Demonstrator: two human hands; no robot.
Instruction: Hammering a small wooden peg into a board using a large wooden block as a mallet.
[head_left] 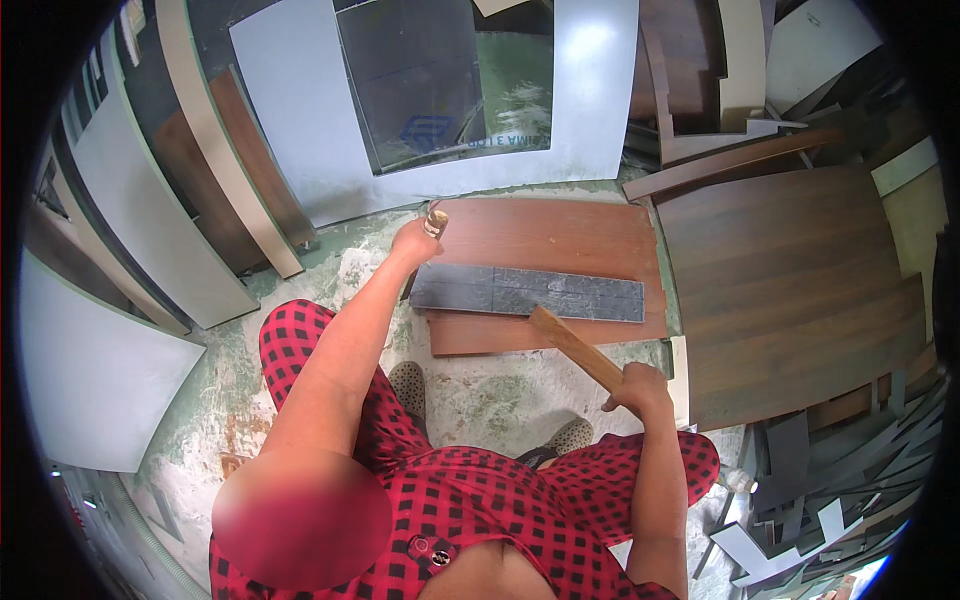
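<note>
My left hand (pixel 413 243) is closed around an upright tool with a round, wood-coloured handle end (pixel 436 221). A thin dark part of this tool shows below the fist, by the left end of a dark grey strip of board (pixel 465 290); its kind is unclear. My right hand (pixel 640 390) grips a flat wooden stick (pixel 580 350). The stick slants up to the left, its far tip over the strip's near edge; whether they touch I cannot tell. Beneath the strip, a reddish-brown wooden panel (pixel 540 225) lies flat on the floor.
A white panel with a rectangular cutout (pixel 595 100) stands at the back. Tall boards (pixel 165 190) lean along the left. A large dark-brown panel (pixel 790 290) lies right, with piled offcuts (pixel 860 490) nearer me. My shoes (pixel 408 388) rest on the dusty floor (pixel 480 400).
</note>
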